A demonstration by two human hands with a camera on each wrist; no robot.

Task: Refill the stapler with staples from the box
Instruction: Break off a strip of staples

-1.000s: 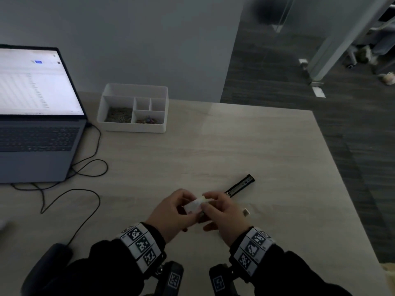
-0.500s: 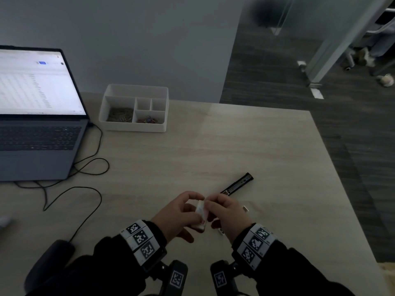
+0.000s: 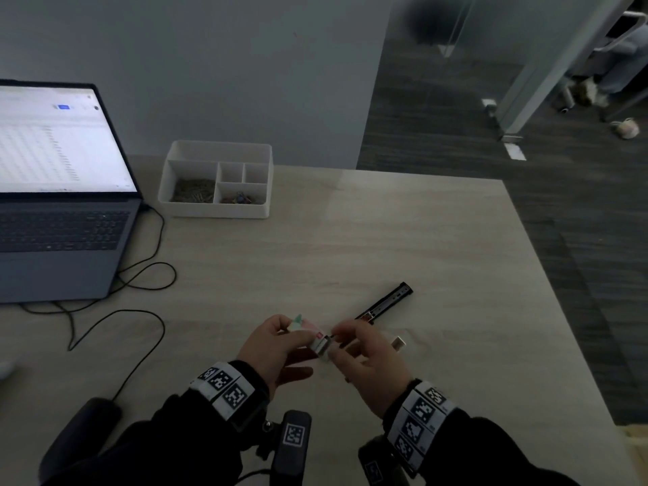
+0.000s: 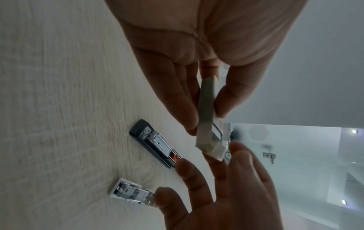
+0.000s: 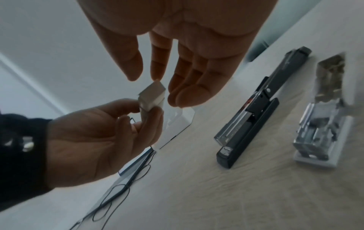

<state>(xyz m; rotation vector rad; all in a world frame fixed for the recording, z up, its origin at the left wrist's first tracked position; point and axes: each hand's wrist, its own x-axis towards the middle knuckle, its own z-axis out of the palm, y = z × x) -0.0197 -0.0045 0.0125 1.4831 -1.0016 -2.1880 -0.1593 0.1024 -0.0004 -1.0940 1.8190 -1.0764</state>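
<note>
My left hand (image 3: 298, 331) pinches a small white staple box (image 3: 317, 342) between thumb and fingers, a little above the table. In the left wrist view the box (image 4: 206, 109) is seen edge-on. My right hand (image 3: 338, 340) faces its open end; the index fingertip (image 5: 157, 76) touches the box (image 5: 151, 95) while the thumb stays just off it. The black stapler (image 3: 385, 303) lies open on the table beyond my hands, magazine showing (image 5: 254, 112). A white and metal stapler piece (image 3: 398, 343) lies to its right, also seen as the stapler piece (image 4: 128, 191).
An open laptop (image 3: 59, 205) sits at the far left, its cables (image 3: 140, 275) looping across the wood table (image 3: 385, 222). A white organiser tray (image 3: 214, 210) with clips stands at the back. The table's right edge drops to dark carpet. A chair armrest (image 3: 84, 426) is near my left elbow.
The box has been turned in my left hand, so that its red-labelled end now faces my right hand. My right fingers have shifted to that end. The stapler has not moved.
</note>
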